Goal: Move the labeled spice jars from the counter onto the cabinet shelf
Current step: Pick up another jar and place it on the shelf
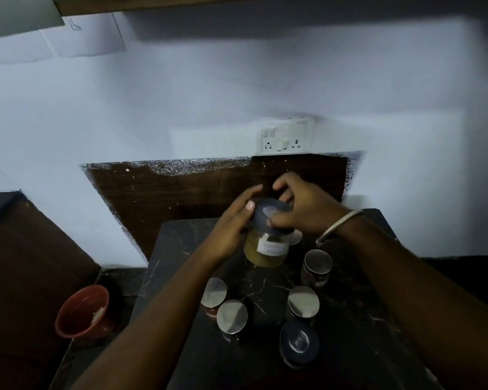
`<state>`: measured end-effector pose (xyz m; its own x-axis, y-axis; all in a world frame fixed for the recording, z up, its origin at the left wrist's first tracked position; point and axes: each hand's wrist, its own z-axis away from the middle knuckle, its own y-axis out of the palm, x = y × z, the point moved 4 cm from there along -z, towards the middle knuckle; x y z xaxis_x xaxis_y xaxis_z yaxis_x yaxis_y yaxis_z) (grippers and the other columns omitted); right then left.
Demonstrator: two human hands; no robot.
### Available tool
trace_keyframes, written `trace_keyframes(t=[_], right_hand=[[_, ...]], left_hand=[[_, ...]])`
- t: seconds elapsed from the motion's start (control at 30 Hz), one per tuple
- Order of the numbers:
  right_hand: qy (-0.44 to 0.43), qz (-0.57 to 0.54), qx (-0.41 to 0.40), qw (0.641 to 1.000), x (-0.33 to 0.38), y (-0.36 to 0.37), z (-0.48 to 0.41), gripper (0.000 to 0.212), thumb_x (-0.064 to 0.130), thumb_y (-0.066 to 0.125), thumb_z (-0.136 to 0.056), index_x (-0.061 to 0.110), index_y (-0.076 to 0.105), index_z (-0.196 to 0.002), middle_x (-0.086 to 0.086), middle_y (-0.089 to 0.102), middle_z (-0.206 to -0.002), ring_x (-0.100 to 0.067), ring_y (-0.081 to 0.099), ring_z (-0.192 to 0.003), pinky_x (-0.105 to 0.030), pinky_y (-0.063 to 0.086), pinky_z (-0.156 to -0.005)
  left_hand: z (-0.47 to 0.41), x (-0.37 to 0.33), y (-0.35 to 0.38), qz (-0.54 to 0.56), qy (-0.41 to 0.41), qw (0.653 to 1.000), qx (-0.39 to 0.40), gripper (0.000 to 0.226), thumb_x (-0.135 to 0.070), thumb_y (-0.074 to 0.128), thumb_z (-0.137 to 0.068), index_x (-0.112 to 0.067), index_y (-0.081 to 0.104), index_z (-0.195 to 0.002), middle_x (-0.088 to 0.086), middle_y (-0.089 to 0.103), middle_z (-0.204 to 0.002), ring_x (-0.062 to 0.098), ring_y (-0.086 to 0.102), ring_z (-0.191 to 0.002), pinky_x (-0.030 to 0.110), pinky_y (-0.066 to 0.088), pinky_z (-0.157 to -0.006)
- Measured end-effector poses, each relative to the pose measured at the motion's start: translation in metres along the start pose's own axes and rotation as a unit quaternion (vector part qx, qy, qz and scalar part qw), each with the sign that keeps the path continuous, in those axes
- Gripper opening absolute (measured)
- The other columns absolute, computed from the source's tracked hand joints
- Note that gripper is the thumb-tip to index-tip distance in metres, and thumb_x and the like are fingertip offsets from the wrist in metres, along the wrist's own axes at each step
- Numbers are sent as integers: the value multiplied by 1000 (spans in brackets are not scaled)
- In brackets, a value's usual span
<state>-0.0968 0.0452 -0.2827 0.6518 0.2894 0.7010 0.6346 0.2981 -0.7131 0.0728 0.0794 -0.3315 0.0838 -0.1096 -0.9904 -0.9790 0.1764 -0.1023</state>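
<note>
Holding: both hands clasp one labeled jar [266,246], raised above the far part of the table [350,347].
Jar: clear round body, yellow powder inside, white paper label, dark blue flat lid.
Left hand [231,229]: grip wrapped around the jar's left side, thumb on the lid edge.
Right hand [302,209]: grip curled over the lid from the right; a metal bangle [339,226] circles the wrist.
Other jars: four small ones with shiny round metal lids [303,301], one with a dark blue lid [299,342], standing on the table.
Table: black stone with pale veins.
Bowl [82,312]: red, round, lower left.
Wall: white, socket plate [285,137] above a brown wooden panel.
</note>
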Motion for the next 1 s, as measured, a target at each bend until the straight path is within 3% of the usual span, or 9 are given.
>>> trace_keyframes(t=[0.1, 0.17, 0.27, 0.33, 0.5, 0.63, 0.77, 1.0], right_hand=[[-70, -72, -100, 990, 49, -42, 20, 54, 49, 80, -69, 30, 54, -113, 4, 64, -100, -11, 65, -85, -30, 56, -71], [-112, -139, -170, 969, 72, -59, 35, 52, 60, 79, -65, 31, 59, -103, 5, 67, -98, -8, 65, -83, -26, 56, -70], [-179, -239, -219, 929, 101, -73, 56, 36, 45, 81, -78, 19, 67, -99, 2, 70, -93, -4, 65, -79, -21, 56, -70], [-215, -303, -224, 901, 115, -79, 68, 31, 41, 72, -83, 13, 67, -96, 3, 70, -88, -7, 67, -79, -22, 56, -70], [-256, -398, -216, 854, 130, -85, 86, 26, 26, 45, -103, 11, 63, -92, 7, 71, -78, -8, 69, -70, -22, 53, -64], [-250, -397, -222, 855, 132, -85, 90, 27, 28, 44, -101, 11, 63, -92, 6, 69, -78, -9, 69, -70, -22, 53, -63], [-255, -400, -225, 851, 131, -83, 91, 28, 27, 44, -101, 7, 62, -93, 3, 68, -79, -10, 68, -70, -22, 53, -63], [-257, -397, -231, 850, 129, -81, 89, 28, 26, 45, -101, 6, 61, -91, 4, 67, -77, -11, 66, -69, -23, 52, -64]], left_hand=[[2, -57, 10, 65, 65, 996, -23, 52, -49, 30, -103, -24, 47, -145, 16, 58, -143, 31, 60, -129, 46, 52, -105], [6, -88, 16, 130, 81, 987, -54, 55, -50, 26, -103, -20, 51, -141, 29, 59, -137, 48, 58, -125, 60, 46, -103], [12, -122, 23, 189, 90, 975, -79, 66, -53, 25, -103, -7, 48, -144, 36, 52, -140, 54, 53, -125, 66, 41, -105], [16, -140, 29, 226, 103, 966, -67, 73, -55, 26, -102, 0, 42, -147, 40, 46, -142, 58, 50, -125, 67, 38, -107], [22, -168, 39, 298, 113, 948, -19, 77, -58, 29, -100, 2, 40, -147, 41, 49, -136, 45, 56, -116, 58, 46, -102], [26, -171, 42, 290, 121, 949, -17, 74, -55, 26, -103, 5, 40, -146, 32, 54, -125, 42, 57, -112, 48, 53, -93], [28, -171, 44, 293, 115, 949, -18, 75, -57, 29, -99, 2, 42, -144, 30, 53, -125, 45, 54, -114, 58, 43, -100], [28, -169, 44, 302, 114, 946, -4, 61, -56, 29, -100, -10, 51, -135, 26, 56, -122, 42, 57, -110, 48, 51, -94]])
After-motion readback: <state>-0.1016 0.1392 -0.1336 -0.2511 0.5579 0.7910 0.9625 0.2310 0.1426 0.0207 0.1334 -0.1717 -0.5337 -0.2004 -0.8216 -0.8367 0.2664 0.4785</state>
